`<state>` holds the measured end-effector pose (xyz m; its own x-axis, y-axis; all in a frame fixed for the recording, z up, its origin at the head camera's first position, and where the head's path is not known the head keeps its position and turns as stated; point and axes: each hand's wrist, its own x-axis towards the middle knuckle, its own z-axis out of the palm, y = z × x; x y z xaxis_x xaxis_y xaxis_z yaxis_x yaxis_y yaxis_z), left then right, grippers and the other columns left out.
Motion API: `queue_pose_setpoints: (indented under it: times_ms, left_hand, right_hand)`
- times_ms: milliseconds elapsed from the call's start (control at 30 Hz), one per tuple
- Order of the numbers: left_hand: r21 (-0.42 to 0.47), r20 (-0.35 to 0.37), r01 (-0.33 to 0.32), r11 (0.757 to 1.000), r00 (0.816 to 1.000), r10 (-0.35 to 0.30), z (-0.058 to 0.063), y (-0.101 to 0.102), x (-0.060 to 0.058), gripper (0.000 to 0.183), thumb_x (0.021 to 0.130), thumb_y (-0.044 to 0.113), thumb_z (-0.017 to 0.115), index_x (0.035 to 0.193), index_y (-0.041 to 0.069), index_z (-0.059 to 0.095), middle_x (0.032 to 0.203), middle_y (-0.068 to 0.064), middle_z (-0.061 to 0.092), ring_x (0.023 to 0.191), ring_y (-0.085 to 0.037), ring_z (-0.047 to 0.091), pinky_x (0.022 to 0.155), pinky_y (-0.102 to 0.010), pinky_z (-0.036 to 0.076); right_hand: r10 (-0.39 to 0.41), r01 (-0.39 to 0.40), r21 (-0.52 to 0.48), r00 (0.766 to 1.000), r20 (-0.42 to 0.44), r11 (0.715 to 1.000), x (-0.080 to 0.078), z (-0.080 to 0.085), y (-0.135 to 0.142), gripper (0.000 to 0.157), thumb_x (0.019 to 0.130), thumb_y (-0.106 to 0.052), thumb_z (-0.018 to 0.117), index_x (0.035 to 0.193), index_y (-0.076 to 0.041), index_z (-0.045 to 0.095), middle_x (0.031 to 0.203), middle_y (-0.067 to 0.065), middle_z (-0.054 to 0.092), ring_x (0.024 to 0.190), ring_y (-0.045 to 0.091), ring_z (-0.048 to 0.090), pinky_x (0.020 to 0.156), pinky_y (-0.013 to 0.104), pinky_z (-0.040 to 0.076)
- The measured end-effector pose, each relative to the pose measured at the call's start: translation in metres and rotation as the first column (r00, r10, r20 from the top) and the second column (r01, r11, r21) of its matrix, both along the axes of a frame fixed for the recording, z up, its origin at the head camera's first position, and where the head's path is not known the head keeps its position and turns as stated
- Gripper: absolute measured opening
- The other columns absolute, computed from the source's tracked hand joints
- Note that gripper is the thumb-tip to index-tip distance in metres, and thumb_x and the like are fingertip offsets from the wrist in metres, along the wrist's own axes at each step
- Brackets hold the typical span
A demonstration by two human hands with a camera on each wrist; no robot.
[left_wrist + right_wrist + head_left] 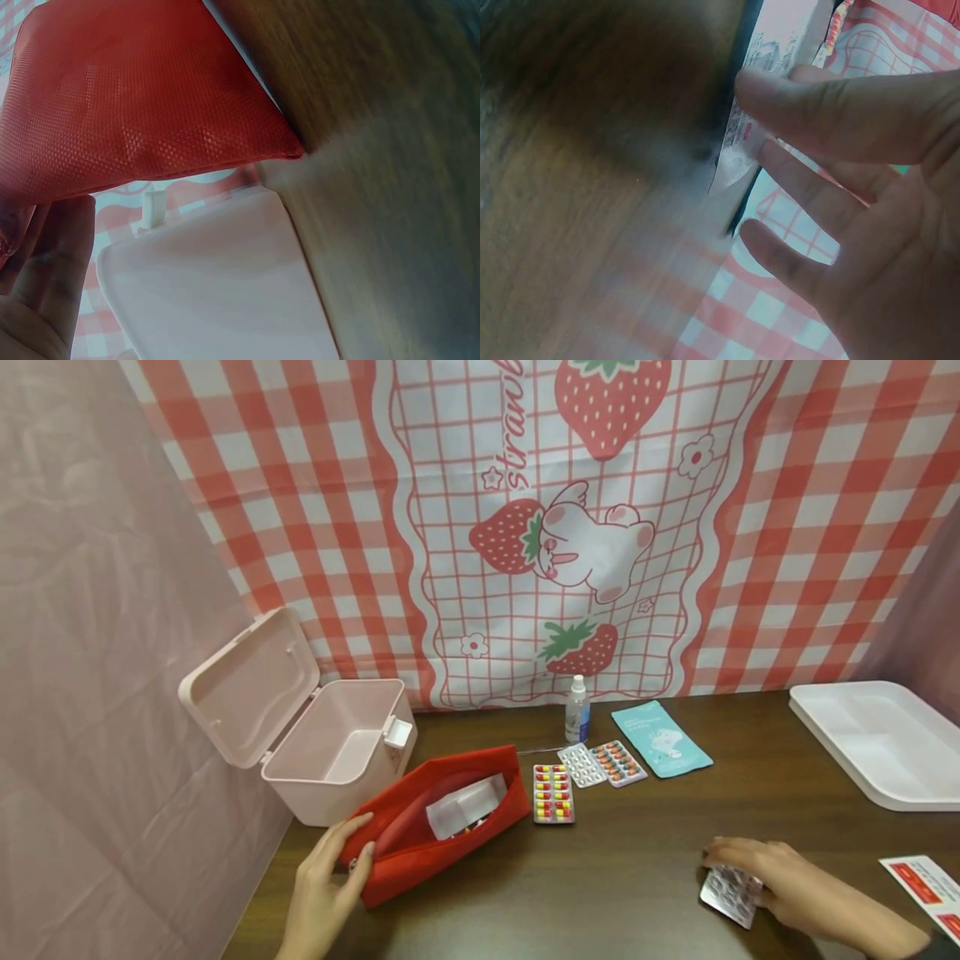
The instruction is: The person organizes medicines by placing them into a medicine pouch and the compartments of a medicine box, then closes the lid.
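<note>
A red zip pouch [420,870] lies on the table with its mouth spread wide. Inside it is a translucent white container [467,806], with small things beneath that I cannot make out. My left hand [330,868] grips the pouch's left end, thumb and fingers on either side of the rim. The pouch's red fabric [142,97] fills the upper part of the left wrist view. Well to the right, my right hand [780,881] pinches a silver blister pack [729,897] low over the table. Its printed foil back [739,142] shows in the right wrist view.
A pink box [300,797] stands lidded-open at left. Centre back are red-yellow capsules [553,795], white tablets [582,766], orange-green capsules [618,763], a spray bottle [577,710] and a teal packet [660,739]. At right are a white tray [873,768] and a red-white card [926,889].
</note>
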<state>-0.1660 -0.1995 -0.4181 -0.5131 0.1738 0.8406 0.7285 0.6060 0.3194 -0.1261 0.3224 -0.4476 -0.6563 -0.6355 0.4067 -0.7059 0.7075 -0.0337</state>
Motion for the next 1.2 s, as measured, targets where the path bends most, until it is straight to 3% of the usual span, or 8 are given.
queue_pose_setpoints:
  times_ms: [100, 300, 433, 633, 733, 933, 1067, 1200]
  left_hand:
    - [0.004, -0.004, 0.001, 1.0, 1.0, -0.001, 0.0, 0.0, 0.0, 0.051, 0.062, -0.013, 0.07, 0.111, 0.001, 0.062, 0.102, -0.012, 0.064, 0.101, -0.009, 0.057, 0.093, -0.008, 0.036]
    - [0.005, -0.001, -0.004, 1.0, 1.0, 0.004, 0.0, 0.001, 0.0, 0.051, 0.062, -0.013, 0.07, 0.11, 0.0, 0.062, 0.102, -0.012, 0.064, 0.101, -0.01, 0.058, 0.093, -0.008, 0.036]
    - [0.005, -0.002, -0.004, 1.0, 1.0, 0.004, 0.0, 0.001, 0.0, 0.05, 0.062, -0.013, 0.07, 0.11, 0.0, 0.062, 0.102, -0.012, 0.064, 0.1, -0.01, 0.058, 0.093, -0.008, 0.036]
    - [0.006, -0.002, 0.001, 1.0, 1.0, -0.001, 0.0, 0.001, -0.001, 0.05, 0.062, -0.013, 0.07, 0.11, 0.0, 0.062, 0.101, -0.012, 0.064, 0.098, -0.011, 0.059, 0.092, -0.008, 0.037]
    - [0.006, -0.002, 0.001, 1.0, 1.0, -0.001, 0.001, 0.0, -0.001, 0.05, 0.063, -0.013, 0.07, 0.11, 0.0, 0.062, 0.101, -0.012, 0.064, 0.098, -0.011, 0.058, 0.092, -0.008, 0.037]
    - [0.007, 0.0, -0.001, 1.0, 1.0, 0.001, 0.0, 0.0, -0.001, 0.05, 0.063, -0.012, 0.07, 0.11, 0.001, 0.062, 0.102, -0.011, 0.064, 0.099, -0.01, 0.058, 0.092, -0.008, 0.037]
    - [0.008, 0.004, -0.005, 1.0, 1.0, 0.005, 0.0, -0.001, -0.001, 0.05, 0.063, -0.012, 0.071, 0.111, 0.001, 0.062, 0.102, -0.011, 0.064, 0.099, -0.01, 0.058, 0.091, -0.007, 0.037]
    - [0.007, 0.008, -0.005, 1.0, 1.0, 0.005, 0.0, -0.001, 0.0, 0.051, 0.063, -0.013, 0.071, 0.111, 0.002, 0.062, 0.103, -0.011, 0.064, 0.1, -0.009, 0.058, 0.091, -0.007, 0.037]
  right_hand:
    - [-0.053, 0.053, 0.01, 0.999, 0.004, 0.999, 0.001, 0.002, -0.003, 0.062, 0.04, -0.001, 0.082, 0.098, -0.016, 0.065, 0.092, -0.002, 0.06, 0.08, 0.01, 0.058, 0.056, 0.029, 0.045]
    - [-0.146, 0.147, -0.015, 0.989, 0.019, 0.989, 0.003, 0.004, -0.005, 0.058, 0.04, -0.017, 0.085, 0.094, -0.019, 0.065, 0.087, -0.012, 0.048, 0.077, 0.001, 0.048, 0.055, 0.023, 0.035]
    - [-0.111, 0.113, -0.056, 0.993, 0.038, 0.992, 0.001, 0.004, -0.004, 0.05, 0.043, -0.02, 0.084, 0.089, -0.016, 0.063, 0.085, -0.01, 0.047, 0.074, -0.003, 0.044, 0.052, 0.021, 0.036]
    - [-0.125, 0.131, -0.043, 0.985, 0.116, 0.99, 0.001, 0.008, -0.001, 0.039, 0.056, -0.017, 0.081, 0.089, -0.007, 0.061, 0.084, -0.002, 0.062, 0.073, 0.001, 0.055, 0.056, 0.026, 0.047]
    - [-0.1, 0.111, -0.062, 0.982, 0.158, 0.992, 0.0, 0.011, -0.003, 0.033, 0.062, -0.014, 0.078, 0.088, -0.007, 0.059, 0.079, -0.006, 0.063, 0.07, -0.003, 0.054, 0.053, 0.025, 0.045]
    - [-0.014, 0.025, -0.136, 0.997, 0.08, 0.99, -0.006, 0.015, -0.008, 0.033, 0.061, -0.004, 0.077, 0.08, -0.019, 0.055, 0.073, -0.015, 0.06, 0.067, -0.008, 0.051, 0.05, 0.016, 0.038]
    - [-0.005, 0.011, -0.15, 0.999, 0.042, 0.989, -0.009, 0.018, -0.013, 0.034, 0.061, -0.003, 0.077, 0.079, -0.021, 0.055, 0.074, -0.016, 0.06, 0.068, -0.007, 0.053, 0.052, 0.012, 0.038]
    - [-0.035, 0.039, -0.143, 0.999, 0.035, 0.989, -0.012, 0.023, -0.021, 0.034, 0.062, -0.003, 0.077, 0.079, -0.021, 0.055, 0.073, -0.016, 0.059, 0.067, -0.006, 0.052, 0.05, 0.016, 0.039]
